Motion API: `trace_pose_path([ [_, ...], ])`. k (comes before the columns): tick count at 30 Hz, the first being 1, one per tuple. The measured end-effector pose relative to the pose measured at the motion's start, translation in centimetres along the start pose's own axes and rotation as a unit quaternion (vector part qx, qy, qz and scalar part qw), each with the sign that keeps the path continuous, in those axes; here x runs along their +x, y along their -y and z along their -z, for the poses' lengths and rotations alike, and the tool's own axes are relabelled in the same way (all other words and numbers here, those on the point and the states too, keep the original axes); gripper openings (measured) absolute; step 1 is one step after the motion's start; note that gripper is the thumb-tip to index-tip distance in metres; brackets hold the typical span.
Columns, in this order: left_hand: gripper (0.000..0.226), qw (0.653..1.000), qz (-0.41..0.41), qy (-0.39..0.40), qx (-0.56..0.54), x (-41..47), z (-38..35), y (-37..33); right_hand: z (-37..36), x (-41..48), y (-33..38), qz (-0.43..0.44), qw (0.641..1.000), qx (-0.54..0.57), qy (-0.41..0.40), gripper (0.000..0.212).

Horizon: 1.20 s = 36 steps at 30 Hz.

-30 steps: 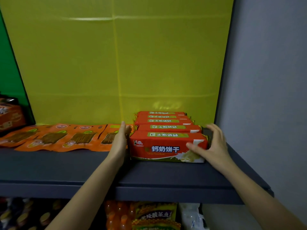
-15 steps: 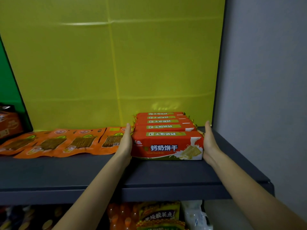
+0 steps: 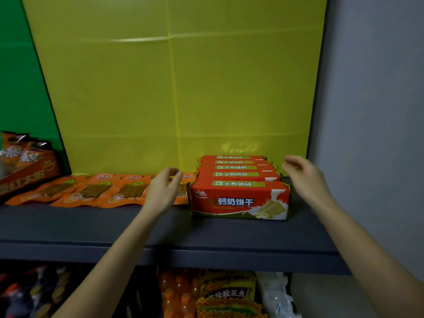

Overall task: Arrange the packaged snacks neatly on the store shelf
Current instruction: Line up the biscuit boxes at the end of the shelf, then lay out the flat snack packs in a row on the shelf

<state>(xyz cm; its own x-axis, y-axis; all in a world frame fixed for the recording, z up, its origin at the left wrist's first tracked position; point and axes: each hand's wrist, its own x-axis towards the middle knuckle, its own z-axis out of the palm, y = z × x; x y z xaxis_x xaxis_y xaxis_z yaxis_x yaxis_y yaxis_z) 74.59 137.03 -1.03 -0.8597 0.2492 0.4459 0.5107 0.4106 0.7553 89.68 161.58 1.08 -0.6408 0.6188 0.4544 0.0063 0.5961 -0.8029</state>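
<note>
Five red biscuit packs (image 3: 239,199) stand in a row running from near to far at the right end of the dark shelf (image 3: 160,235); the left hand (image 3: 164,191) and right hand (image 3: 305,177) hover either side, fingers loosely apart, touching nothing; flat orange snack pouches (image 3: 91,191) lie in a line to the left.

Left hand (image 3: 164,191), right hand (image 3: 306,177): bare, no gloves, rings or watch; forearms bare, no sleeves visible.
</note>
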Motion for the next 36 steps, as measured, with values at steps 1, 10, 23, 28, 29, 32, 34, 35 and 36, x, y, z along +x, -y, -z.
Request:
trace_pose_path([
  [1, 0.030, 0.996, -0.041, -0.023, 0.074, -0.4, 0.8, 0.1, -0.3, -0.4, 1.0, 0.045, 0.999, -0.014, 0.007, 0.032],
  [10, 0.035, 0.916, -0.109, -0.098, 0.373, -9.1, 9.3, 3.3, -11.9, -8.2, 7.8, 0.351, 0.897, -0.093, 0.252, 0.028],
  [23, 0.039, 0.858, 0.016, -0.140, 0.495, -20.2, 29.4, 14.0, -30.3, -20.8, 20.5, 0.452, 0.791, -0.038, 0.411, 0.035],
  [28, 0.028, 0.835, 0.029, -0.144, 0.530, -21.7, 38.2, 17.9, -37.9, -25.2, 27.1, 0.466, 0.780, -0.012, 0.418, 0.034],
  [29, 0.028, 0.831, 0.038, -0.144, 0.536, -21.9, 40.1, 18.7, -39.5, -26.0, 28.5, 0.464, 0.781, -0.007, 0.418, 0.034],
  [32, 0.028, 0.824, 0.050, -0.148, 0.545, -22.2, 45.5, 21.2, -43.8, -28.4, 32.7, 0.459, 0.782, 0.013, 0.421, 0.033],
  [34, 0.027, 0.824, 0.056, -0.150, 0.544, -22.1, 48.5, 22.7, -46.3, -29.4, 35.2, 0.453, 0.785, 0.014, 0.423, 0.032],
  [35, 0.028, 0.824, 0.061, -0.149, 0.543, -22.0, 49.8, 23.5, -47.5, -29.7, 36.3, 0.448, 0.787, 0.013, 0.425, 0.032],
  [36, 0.029, 0.821, 0.068, -0.147, 0.547, -21.8, 51.1, 24.2, -48.7, -30.0, 37.4, 0.443, 0.789, 0.013, 0.425, 0.031],
])
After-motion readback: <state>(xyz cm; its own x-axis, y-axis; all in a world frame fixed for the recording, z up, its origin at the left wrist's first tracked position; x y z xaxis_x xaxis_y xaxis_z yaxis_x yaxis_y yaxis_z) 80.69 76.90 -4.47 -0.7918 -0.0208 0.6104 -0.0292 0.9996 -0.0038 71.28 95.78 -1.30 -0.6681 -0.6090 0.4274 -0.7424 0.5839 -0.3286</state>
